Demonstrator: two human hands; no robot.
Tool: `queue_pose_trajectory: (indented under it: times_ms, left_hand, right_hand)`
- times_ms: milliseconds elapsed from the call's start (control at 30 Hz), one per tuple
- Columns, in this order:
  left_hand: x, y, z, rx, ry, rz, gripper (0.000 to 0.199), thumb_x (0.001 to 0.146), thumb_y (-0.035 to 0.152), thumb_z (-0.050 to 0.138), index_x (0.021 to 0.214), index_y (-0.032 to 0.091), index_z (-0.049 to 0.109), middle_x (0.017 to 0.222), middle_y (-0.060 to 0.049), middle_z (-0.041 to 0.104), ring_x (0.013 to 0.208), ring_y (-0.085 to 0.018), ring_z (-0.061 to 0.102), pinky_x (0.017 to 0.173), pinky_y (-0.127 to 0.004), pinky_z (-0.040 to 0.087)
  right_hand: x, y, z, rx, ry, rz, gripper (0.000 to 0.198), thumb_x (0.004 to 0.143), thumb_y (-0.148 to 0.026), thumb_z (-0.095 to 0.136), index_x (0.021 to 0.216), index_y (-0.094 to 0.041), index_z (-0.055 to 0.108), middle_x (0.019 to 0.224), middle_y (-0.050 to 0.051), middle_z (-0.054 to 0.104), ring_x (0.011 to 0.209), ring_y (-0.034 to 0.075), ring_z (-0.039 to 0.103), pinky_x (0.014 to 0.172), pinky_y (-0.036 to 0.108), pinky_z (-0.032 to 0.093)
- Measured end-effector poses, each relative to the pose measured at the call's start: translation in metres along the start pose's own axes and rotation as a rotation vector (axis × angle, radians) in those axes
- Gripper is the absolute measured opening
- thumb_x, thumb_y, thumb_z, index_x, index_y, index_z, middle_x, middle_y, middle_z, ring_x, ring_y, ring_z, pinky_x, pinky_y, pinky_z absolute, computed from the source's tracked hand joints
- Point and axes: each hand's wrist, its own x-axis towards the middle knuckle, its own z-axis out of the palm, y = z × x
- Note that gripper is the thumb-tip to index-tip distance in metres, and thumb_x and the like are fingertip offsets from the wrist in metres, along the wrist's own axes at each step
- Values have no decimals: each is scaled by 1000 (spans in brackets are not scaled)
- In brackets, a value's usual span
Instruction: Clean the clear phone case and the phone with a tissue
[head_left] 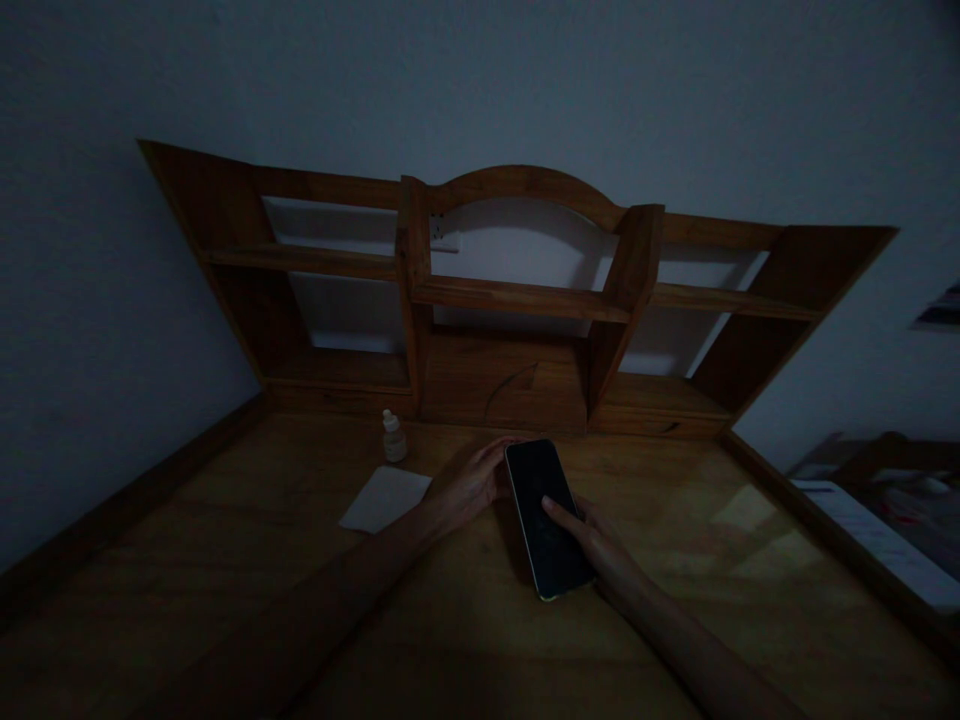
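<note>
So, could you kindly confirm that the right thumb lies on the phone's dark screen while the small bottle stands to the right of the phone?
Not quite: the head view shows the small bottle standing to the left of the phone. The right thumb does lie on its dark screen.

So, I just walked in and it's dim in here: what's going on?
A person has a phone in the right-hand grip, thumb across its dark screen. The left-hand grip is at the phone's upper left edge; whether it also holds the phone is hard to tell. On the wooden desk to the left, a small bottle stands upright, with a flat white item lying nearer the person.
</note>
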Motion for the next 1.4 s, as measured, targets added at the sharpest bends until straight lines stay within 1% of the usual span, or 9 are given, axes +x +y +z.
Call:
queue_pose_trajectory:
  times_ms: [67, 133, 300, 400, 567, 833, 1000, 1133, 1400]
  left_hand:
    - [0, -2, 0, -10, 2, 6, 29, 89, 38, 60, 112, 21, 65, 117, -9, 64, 96, -20, 62, 75, -30, 53]
    - [1, -4, -1, -15, 10, 7, 29, 89, 39, 60, 111, 21, 65, 114, -8, 65, 93, -20, 62, 75, -30, 53]
    - [2, -7, -1, -26, 33, 4, 28, 87, 38, 62, 109, 21, 65, 110, -7, 65, 92, -18, 62, 78, -32, 52]
    - [2, -7, -2, -26, 37, 0, 28, 88, 38, 61, 110, 21, 65, 110, -7, 65, 93, -19, 62, 79, -33, 51]
    - [3, -10, -4, -20, 53, 4, 32, 87, 41, 62, 111, 21, 65, 114, -9, 64, 98, -21, 62, 78, -33, 51]
    - [0, -6, 3, 1, 60, 7, 29, 87, 40, 61, 108, 21, 66, 116, -8, 66, 102, -22, 62, 83, -32, 50]
    - [3, -9, 1, -1, 78, 8, 29, 87, 42, 61, 106, 20, 66, 112, -8, 67, 95, -20, 64, 81, -32, 50]
    - [3, -10, 0, -10, 78, 13, 28, 87, 42, 61, 104, 20, 67, 108, -8, 68, 91, -19, 64, 82, -33, 50]
    - [0, -6, 5, -9, 101, 14, 27, 87, 42, 62, 102, 20, 67, 107, -7, 68, 87, -17, 62, 79, -30, 49]
  right_hand:
    - [2, 2, 0, 5, 19, 5, 49, 80, -54, 70, 111, -17, 67, 104, 11, 73, 94, 29, 69, 80, 40, 53]
    - [4, 5, 0, 16, 46, -41, 51, 80, -53, 71, 118, -20, 64, 113, 10, 71, 104, 31, 66, 89, 43, 51]
    - [6, 5, 0, 67, 40, -231, 70, 80, -45, 74, 142, -38, 42, 146, 1, 50, 133, 26, 47, 109, 43, 39]
    - [3, 0, 1, 65, -1, -259, 72, 81, -44, 73, 145, -40, 39, 151, -1, 44, 139, 25, 39, 115, 43, 31]
    - [2, 1, 0, 88, -10, -223, 76, 81, -42, 74, 147, -39, 36, 146, 2, 51, 134, 28, 46, 112, 47, 34]
    - [1, 2, 1, 120, -51, -220, 84, 80, -39, 76, 149, -40, 29, 145, 4, 51, 130, 29, 50, 106, 47, 40]
    - [1, 2, 1, 134, -74, -218, 85, 81, -39, 75, 150, -42, 25, 145, 4, 51, 130, 29, 50, 106, 47, 41]
    - [1, 2, 0, 118, -67, -233, 83, 80, -40, 75, 149, -42, 28, 143, 3, 53, 128, 28, 51, 106, 46, 41]
    - [-1, 2, 0, 88, -74, -199, 84, 82, -41, 74, 149, -39, 24, 130, 4, 62, 116, 27, 60, 96, 44, 48]
